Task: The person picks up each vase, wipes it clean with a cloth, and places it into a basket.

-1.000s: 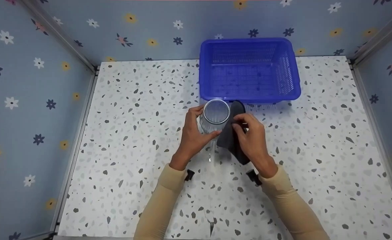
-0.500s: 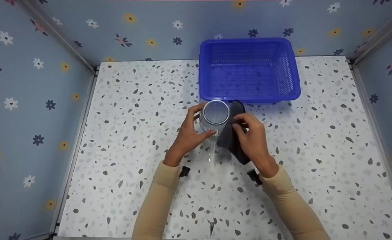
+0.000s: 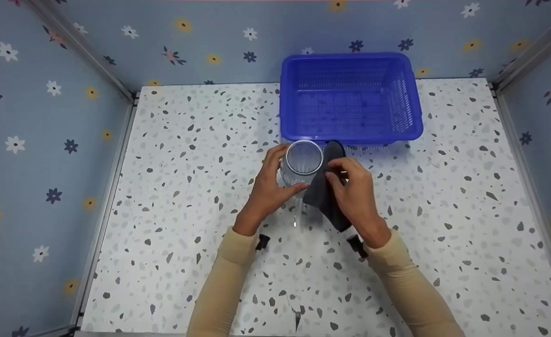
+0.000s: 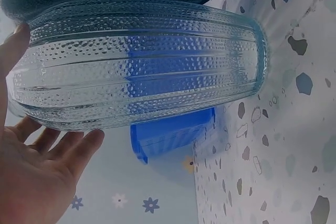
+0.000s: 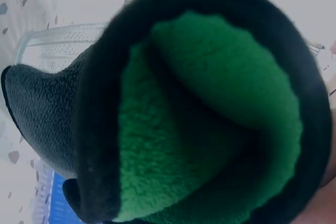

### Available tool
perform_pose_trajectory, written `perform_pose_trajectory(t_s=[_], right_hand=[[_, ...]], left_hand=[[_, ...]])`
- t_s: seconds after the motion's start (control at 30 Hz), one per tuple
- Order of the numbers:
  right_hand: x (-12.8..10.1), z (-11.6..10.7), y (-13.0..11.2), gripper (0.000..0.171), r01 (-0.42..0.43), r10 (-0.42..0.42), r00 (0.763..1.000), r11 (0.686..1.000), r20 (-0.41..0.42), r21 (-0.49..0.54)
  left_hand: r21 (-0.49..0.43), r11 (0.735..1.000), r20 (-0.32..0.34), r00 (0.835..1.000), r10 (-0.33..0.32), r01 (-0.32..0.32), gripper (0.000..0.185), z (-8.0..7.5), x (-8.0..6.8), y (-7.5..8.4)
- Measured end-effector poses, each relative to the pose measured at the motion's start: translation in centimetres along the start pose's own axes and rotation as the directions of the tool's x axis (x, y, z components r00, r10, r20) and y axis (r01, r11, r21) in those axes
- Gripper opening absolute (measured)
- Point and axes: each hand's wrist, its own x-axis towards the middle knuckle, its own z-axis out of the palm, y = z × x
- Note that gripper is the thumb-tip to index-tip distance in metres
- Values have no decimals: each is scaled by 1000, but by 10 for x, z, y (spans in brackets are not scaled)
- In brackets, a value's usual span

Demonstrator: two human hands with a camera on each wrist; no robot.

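Observation:
A tall clear glass vase (image 3: 293, 178) with ribs and a dimpled surface stands upright on the speckled table. My left hand (image 3: 267, 189) holds it near the top, the thumb in front and the fingers curving round the far left side. In the left wrist view the dimples of the vase (image 4: 147, 61) show plainly, and its base meets the tabletop. My right hand (image 3: 357, 194) pinches a dark grey cloth (image 3: 323, 194) against the right side of the glass. The right wrist view shows the cloth's green inner face (image 5: 152, 166) and black edging, folded into a loose roll that hides most of the hand.
Just behind the vase and cloth stands a blue plastic basket (image 3: 350, 142) with slotted walls and nothing in it. Flower-patterned panels (image 3: 130, 56) enclose the table (image 3: 186, 187) at the back and both sides.
My left hand shifts slightly left and toward me round the vase, then back a little. The right hand stays nearly still; the cloth's lower left corner edges left.

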Motion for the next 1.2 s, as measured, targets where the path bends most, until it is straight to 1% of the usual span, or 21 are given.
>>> perform_pose_trajectory(t_s=[0.17, 0.3, 0.5, 0.6, 0.83, 1.03, 1.2], right_hand=[[-1, 1, 0, 8, -9, 9, 1000, 1000, 1, -11], [-3, 2, 5, 8, -22, 22, 1000, 1000, 1, -4], [-11, 8, 22, 12, -35, 35, 999, 999, 7, 6], [-16, 15, 35, 12, -68, 68, 997, 997, 31, -23], [-23, 34, 60, 10, -148, 163, 981, 979, 108, -138], [-22, 44, 71, 7, -193, 225, 958, 964, 175, -182], [-22, 44, 72, 8, -207, 240, 953, 962, 187, -180]], left_hand=[[-35, 999, -3, 1000, -15, 15, 90, 1, 0, 0], [-46, 999, -9, 1000, -17, 16, 91, 2, 0, 0], [-31, 999, -9, 1000, -19, 19, 91, 1, 0, -1], [-27, 999, -4, 1000, -26, 26, 90, 1, 0, -1], [-20, 999, -3, 999, -42, 42, 91, 2, 0, -2], [-18, 999, -6, 999, -33, 33, 90, 2, 0, -4], [-18, 999, -2, 1000, -30, 30, 90, 2, 0, -5]])
